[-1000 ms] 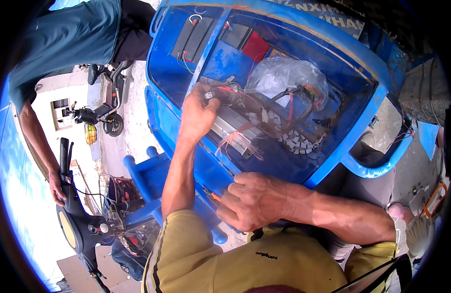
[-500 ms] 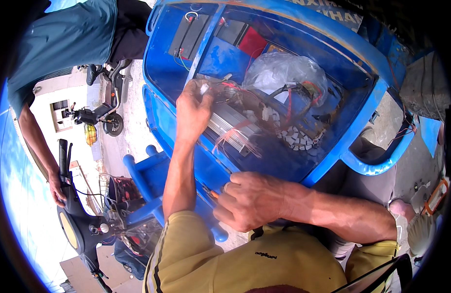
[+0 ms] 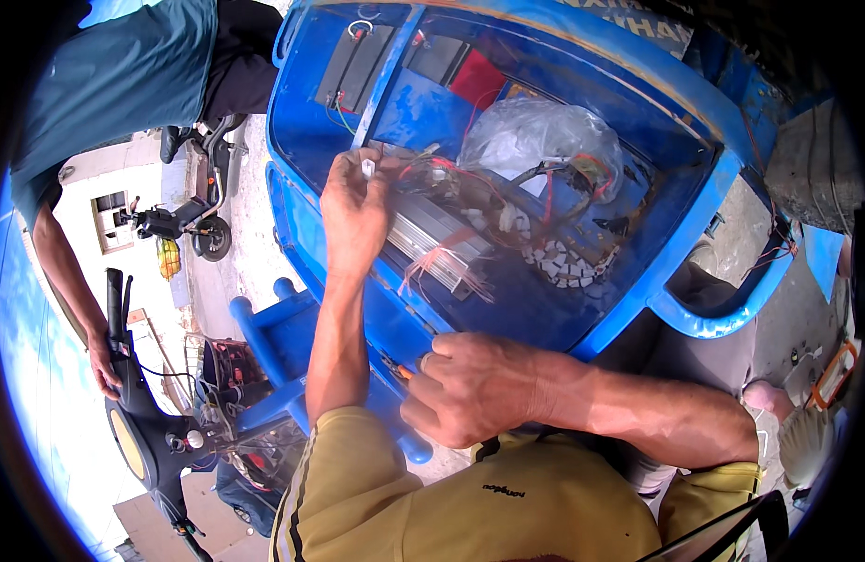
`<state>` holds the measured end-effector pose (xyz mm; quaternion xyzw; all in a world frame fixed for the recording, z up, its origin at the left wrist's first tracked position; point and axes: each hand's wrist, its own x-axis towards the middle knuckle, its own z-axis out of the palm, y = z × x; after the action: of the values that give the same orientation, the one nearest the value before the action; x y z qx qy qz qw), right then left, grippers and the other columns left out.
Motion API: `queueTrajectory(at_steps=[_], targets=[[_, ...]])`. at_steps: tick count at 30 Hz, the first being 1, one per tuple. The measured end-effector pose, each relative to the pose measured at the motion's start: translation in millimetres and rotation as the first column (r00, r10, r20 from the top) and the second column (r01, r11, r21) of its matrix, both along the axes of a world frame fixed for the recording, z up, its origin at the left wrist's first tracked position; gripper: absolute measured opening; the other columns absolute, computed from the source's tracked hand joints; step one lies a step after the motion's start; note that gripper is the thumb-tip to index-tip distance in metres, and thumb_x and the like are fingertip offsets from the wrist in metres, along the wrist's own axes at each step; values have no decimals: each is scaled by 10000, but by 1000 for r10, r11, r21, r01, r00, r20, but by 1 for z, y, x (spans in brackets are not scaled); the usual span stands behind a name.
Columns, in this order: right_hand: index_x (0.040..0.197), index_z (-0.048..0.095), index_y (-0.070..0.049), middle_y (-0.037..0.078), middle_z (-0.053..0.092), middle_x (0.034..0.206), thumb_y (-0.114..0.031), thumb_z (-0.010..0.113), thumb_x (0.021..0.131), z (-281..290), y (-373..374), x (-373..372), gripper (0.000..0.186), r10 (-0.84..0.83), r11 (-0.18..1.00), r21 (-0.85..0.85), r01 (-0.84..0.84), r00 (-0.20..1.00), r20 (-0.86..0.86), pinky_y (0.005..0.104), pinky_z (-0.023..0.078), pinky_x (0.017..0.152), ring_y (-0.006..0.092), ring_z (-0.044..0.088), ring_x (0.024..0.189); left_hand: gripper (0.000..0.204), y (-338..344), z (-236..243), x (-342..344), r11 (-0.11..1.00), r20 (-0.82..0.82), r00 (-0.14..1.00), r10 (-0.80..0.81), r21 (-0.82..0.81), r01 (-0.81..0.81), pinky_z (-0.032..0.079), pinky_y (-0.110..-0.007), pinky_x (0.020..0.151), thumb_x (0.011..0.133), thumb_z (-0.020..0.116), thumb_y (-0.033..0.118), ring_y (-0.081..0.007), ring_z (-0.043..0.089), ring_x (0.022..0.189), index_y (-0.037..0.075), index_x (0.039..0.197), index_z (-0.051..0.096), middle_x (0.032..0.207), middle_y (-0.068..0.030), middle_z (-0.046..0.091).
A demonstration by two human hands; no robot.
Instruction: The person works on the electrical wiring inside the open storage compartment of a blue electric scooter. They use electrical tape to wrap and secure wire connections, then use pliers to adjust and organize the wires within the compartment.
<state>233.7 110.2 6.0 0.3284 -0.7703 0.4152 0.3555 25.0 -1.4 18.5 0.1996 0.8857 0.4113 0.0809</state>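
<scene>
My left hand (image 3: 351, 211) pinches a small white plug connector (image 3: 368, 168) between thumb and fingers, above the rim of a blue metal compartment (image 3: 292, 122). Wires spread out to the right of it. Just below lies a silver finned metal box (image 3: 437, 241) with a bundle of thin reddish wires (image 3: 442, 262) across its end. My right hand (image 3: 475, 386) is closed near my chest, at the compartment's near side. From its fingers sticks out an orange-handled tool (image 3: 404, 372), mostly hidden, so I cannot make out its kind.
Inside the compartment are dark batteries (image 3: 359, 70), a clear plastic bag (image 3: 535, 131) and a pile of small white pieces (image 3: 562, 266). At the left another person's hand (image 3: 103, 367) rests by a handlebar (image 3: 116, 309). A parked scooter (image 3: 194, 206) stands beyond.
The view has shifted slightly. Both hands keep nearly the same places and grips, and the white connector shows more clearly in my left fingers.
</scene>
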Motion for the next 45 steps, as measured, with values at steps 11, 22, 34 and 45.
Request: queueTrajectory(at_steps=[11,22,34,45], targets=[[659,495,-135,-24,472,588,-128,709,766,1,2,0,239,26,999,-27,-26,1000,14,318,395,552,139,540,563,215,-6,-8,-3,999,6,1000,-26,40,26,546,-313,983,1022,553,-80,-187,716,1118,-33,1228,594,1181,-159,769],[669,517,-105,-5,495,563,-164,698,801,-1,0,-4,231,43,999,-6,-43,999,7,343,375,524,158,558,537,400,-3,3,-4,992,-29,996,-81,-98,78,558,-325,1058,1018,534,-161,-253,720,1238,-88,1411,535,1349,-208,717],[678,566,-108,-37,511,600,-102,744,815,3,6,-4,224,24,999,28,-24,1000,3,303,369,530,109,516,554,241,-7,-1,1,975,25,998,65,210,-69,625,-346,980,1060,545,-97,-224,745,1075,-82,1296,586,1194,-182,744],[658,525,-102,-7,473,543,-156,705,803,0,3,-3,238,41,999,-7,-41,999,25,350,359,523,162,528,525,117,-12,-6,5,997,-180,983,44,67,-33,578,-310,956,1056,593,-46,-159,732,1046,-40,1141,673,1113,-143,789]])
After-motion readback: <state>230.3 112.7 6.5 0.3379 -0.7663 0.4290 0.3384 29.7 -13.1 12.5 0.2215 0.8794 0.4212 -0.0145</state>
